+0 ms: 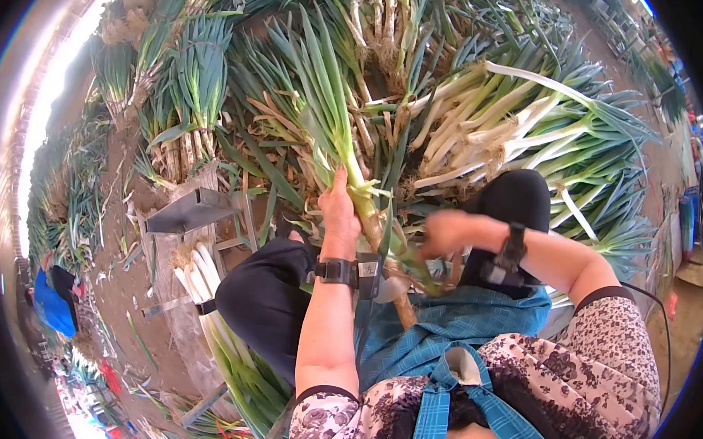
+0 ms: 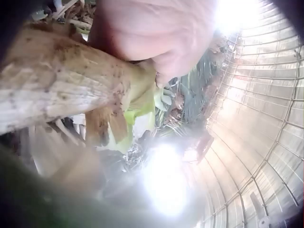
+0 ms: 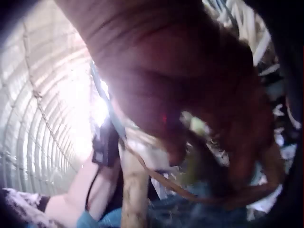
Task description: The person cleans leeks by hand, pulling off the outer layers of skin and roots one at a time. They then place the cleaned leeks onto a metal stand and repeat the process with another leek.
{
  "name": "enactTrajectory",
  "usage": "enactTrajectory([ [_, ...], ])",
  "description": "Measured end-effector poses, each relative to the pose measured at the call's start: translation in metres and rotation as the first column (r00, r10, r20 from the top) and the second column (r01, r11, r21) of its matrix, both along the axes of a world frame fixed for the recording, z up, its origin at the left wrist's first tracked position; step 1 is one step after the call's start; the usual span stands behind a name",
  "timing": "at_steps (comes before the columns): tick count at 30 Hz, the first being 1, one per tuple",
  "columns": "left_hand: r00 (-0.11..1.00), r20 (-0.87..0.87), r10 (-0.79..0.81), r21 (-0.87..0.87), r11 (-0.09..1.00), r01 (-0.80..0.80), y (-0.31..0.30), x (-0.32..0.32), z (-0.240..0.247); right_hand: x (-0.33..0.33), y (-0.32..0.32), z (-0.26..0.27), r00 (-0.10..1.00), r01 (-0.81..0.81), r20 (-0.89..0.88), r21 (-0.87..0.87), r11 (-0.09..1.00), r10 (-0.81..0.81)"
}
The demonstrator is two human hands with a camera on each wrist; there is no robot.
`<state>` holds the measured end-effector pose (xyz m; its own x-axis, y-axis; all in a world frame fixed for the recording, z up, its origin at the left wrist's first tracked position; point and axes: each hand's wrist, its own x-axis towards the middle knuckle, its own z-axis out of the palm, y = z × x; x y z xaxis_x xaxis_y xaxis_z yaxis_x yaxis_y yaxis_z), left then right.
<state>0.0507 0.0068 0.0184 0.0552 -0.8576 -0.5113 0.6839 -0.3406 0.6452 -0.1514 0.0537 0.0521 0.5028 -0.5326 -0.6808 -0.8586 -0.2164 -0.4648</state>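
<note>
A seated person in a blue checked apron (image 1: 463, 312) works over a heap of leeks. The left hand (image 1: 340, 214) wraps firmly round 1 long leek (image 1: 354, 170), held in front of the body; its green leaves point away from the person and its brown-skinned base slants down over the apron. The right hand (image 1: 451, 233), blurred, is beside that base, its fingers curled round a loose leaf (image 1: 415, 265); how tightly they close is hard to see.

Beyond the right knee lies a broad pile of white-stemmed leeks (image 1: 504, 141). Beside the left knee, a bundle of leeks (image 1: 236, 343) rests with a black band round its white stems, near a metal channel (image 1: 188, 210). Farther off on the left stand green bundles (image 1: 201, 74). The left wrist view shows a ribbed, translucent wall (image 2: 256, 128).
</note>
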Motion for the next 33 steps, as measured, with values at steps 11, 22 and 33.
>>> enactTrajectory([
  [11,0.343,0.801,-0.491,0.317,0.834,0.452,0.107,-0.005,-0.022,0.005,-0.143,0.013,-0.248,0.591,0.429,0.777,0.216,-0.869],
  [22,-0.367,0.859,0.356,0.045,0.662,0.748,0.030,-0.056,0.085,-0.011,-0.128,0.026,0.257,0.812,0.738,0.186,0.553,-0.624],
  [33,-0.411,0.839,0.357,0.300,0.327,0.896,0.039,-0.045,0.021,-0.038,-0.157,0.019,0.271,0.946,0.800,-0.117,0.303,-0.535],
])
